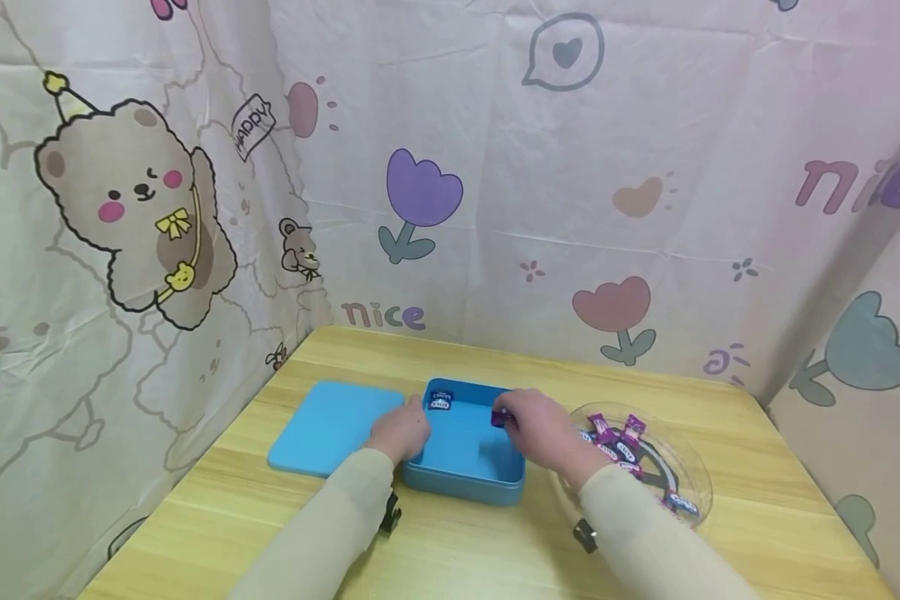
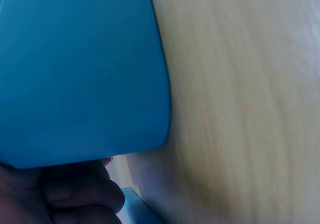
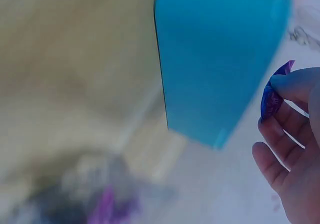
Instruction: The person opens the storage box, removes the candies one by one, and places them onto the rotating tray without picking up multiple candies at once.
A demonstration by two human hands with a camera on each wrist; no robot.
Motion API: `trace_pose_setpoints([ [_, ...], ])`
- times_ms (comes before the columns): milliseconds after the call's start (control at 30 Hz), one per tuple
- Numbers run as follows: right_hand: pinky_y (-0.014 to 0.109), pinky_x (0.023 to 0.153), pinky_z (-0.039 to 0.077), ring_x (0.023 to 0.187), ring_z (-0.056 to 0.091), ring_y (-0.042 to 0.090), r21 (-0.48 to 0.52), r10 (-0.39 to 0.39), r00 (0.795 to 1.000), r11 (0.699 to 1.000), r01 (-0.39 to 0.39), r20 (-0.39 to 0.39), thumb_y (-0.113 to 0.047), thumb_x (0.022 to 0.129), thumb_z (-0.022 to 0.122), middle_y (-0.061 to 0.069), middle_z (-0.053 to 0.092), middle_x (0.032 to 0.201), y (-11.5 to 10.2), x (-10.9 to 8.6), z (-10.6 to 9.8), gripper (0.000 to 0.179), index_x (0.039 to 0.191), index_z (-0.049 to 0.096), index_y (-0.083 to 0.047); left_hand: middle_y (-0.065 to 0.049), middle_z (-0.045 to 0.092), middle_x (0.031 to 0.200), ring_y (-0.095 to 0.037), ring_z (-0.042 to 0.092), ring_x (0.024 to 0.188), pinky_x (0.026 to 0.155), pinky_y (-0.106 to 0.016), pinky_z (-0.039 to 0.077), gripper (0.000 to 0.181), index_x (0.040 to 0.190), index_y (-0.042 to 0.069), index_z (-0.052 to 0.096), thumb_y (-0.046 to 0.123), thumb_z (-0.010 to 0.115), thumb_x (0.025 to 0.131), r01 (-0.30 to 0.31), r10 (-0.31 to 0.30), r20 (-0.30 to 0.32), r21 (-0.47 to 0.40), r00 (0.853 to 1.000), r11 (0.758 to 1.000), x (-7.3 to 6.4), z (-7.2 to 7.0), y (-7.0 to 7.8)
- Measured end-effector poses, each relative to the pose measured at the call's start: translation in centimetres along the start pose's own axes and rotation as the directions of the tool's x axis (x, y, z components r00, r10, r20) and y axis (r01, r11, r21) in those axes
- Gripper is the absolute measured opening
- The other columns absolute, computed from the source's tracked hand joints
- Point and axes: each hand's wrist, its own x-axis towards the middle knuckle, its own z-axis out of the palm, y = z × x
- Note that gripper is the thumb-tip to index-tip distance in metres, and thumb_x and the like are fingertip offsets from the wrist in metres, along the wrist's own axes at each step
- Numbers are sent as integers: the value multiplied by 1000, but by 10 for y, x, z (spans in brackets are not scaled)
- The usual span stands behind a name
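A blue rectangular box (image 1: 461,486), without its lid, stands on the table. My left hand (image 1: 401,431) grips the box's left side, thumb at the rim; in the left wrist view its curled fingers (image 2: 85,194) lie against the outer wall. My right hand (image 1: 546,427) is at the box's right side and pinches a small purple wrapped candy (image 3: 271,98) between thumb and fingertips, near the rim. Another wrapped candy (image 1: 440,401), blue and white, rests in the box's far left corner.
To the left lies a flat light-blue lid (image 1: 332,425). A clear round plate (image 1: 708,487) on the right carries several wrapped candies (image 1: 625,452), partly hidden by the right forearm. Printed curtains (image 1: 495,208) hang behind the wooden table (image 1: 465,558).
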Motion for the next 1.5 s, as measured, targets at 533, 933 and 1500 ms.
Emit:
trace_pose_setpoints([
  [533,53,90,52,101,66,29,-35,110,994,993,-110,6,-3,85,76,5,70,106,112,-88,-55,29,112,69,-9,-21,48,150,-32,57,105,98,-56,47,58,155,-3,31,22,38,104,11,-11,-7,9,1000,1000,3,4,-1],
  [933,45,73,55,76,58,13,-45,272,942,962,-269,196,-1,85,73,-4,62,83,161,-139,-65,33,117,66,-2,-22,49,149,-31,58,99,93,-54,49,57,155,-3,31,20,39,104,8,-8,-3,-1,1000,1000,1,0,0],
  [1500,52,73,55,77,63,22,-195,203,965,966,-169,165,0,75,79,-3,66,86,173,-152,-49,30,101,71,-13,-22,49,148,-31,58,94,88,-51,51,57,155,-4,31,20,40,104,6,-6,-7,7,1000,1000,2,2,0],
])
